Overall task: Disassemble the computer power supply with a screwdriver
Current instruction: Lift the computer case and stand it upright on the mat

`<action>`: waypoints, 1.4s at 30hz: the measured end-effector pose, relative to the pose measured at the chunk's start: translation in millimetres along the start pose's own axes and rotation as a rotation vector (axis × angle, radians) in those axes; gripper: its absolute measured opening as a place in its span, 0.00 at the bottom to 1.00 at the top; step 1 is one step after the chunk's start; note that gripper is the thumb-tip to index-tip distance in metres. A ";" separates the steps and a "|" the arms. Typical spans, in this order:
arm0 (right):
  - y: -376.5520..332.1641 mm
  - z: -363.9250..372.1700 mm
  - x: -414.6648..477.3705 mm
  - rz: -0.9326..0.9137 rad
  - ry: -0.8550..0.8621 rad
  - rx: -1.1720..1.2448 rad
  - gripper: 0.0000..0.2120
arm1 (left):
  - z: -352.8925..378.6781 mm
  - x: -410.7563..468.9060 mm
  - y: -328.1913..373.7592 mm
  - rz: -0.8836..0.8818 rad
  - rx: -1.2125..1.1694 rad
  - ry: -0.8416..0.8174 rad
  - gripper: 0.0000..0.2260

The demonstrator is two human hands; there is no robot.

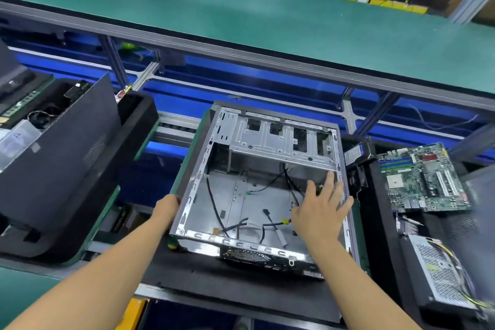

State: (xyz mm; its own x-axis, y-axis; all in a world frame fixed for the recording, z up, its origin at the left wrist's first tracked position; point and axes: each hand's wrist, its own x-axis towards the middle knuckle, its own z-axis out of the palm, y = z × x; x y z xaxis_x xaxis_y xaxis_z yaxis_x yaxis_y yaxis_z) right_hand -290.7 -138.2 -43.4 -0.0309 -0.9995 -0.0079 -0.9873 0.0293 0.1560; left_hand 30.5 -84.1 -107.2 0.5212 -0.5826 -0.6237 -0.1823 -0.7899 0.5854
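Your right hand (320,207) is open, fingers straight and spread, palm down over the right side of the open silver sheet-metal computer case (227,195); its fingertips reach toward the right wall, and it grips nothing. Your left hand (168,206) meets the outside of the case's left wall near the front corner, but the fingers are hidden behind the metal edge, so you cannot tell from here whether it grips or only presses. The case lies on its side with the side panel off. Loose thin black cables (214,206) trail across its bare floor beneath and beside your right hand, and a silver stamped-metal drive cage (270,139) spans its far end. The case rests on a black foam mat (214,284). The task's thing, the grey perforated-metal power supply box (439,273), is out of the case: it lies to your right in a dark tray near the lower right corner of the view, with yellow wires (450,252) coming off it, apart from both hands and somewhat blurred. Beyond it, further from you, a green rectangular motherboard (423,177) lies flat just beside the case's right wall. To your left, a large black panel (59,147) leans in another dark foam tray, and above everything runs a long green-topped shelf (241,16).
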 end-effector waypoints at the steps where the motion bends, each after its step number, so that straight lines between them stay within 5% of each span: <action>1: 0.4 0.1 0.1 0.001 -0.004 0.006 0.32 | -2.3 -4.1 0.1 0.042 0.031 -0.004 0.12; 4: 0.5 -3.0 1.0 0.015 -0.014 0.061 0.32 | -20.1 -1.5 4.3 0.121 0.065 0.041 0.02; 10: -22.5 -31.1 -2.7 -0.204 0.102 0.638 0.20 | -73.0 -36.9 84.7 0.480 -0.281 0.221 0.11; 14: -52.6 -80.6 -6.0 -0.287 -0.285 1.286 0.17 | -57.4 -92.9 145.2 0.730 -0.261 -0.034 0.12; 17: -54.6 -103.6 -2.5 -0.302 -0.357 1.446 0.23 | -15.3 -125.4 169.3 0.741 -0.331 -0.308 0.12; 23: 8.9 -105.4 -4.0 -0.194 -0.253 1.479 0.13 | 52.2 -149.8 187.6 0.640 -0.441 -0.624 0.07; 30: 120.1 -76.2 7.3 0.257 0.074 1.413 0.08 | 123.6 -163.0 193.4 0.835 0.069 -0.596 0.05; 35: 178.7 15.5 8.4 0.467 -0.227 0.900 0.09 | 153.9 -156.3 188.6 0.829 0.218 -0.562 0.06; 42: 187.1 122.3 -16.0 0.609 -0.616 0.737 0.13 | 175.3 -138.7 171.6 0.765 0.321 -0.526 0.07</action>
State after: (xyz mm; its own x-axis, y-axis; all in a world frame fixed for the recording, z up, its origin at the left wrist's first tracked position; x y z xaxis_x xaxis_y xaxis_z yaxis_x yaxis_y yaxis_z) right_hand -494.0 -115.1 -134.9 -0.4072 -0.6465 -0.6451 -0.6266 0.7116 -0.3177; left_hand -219.2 -172.4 -11.0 -0.2556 -0.9082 -0.3314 -0.5742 -0.1331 0.8078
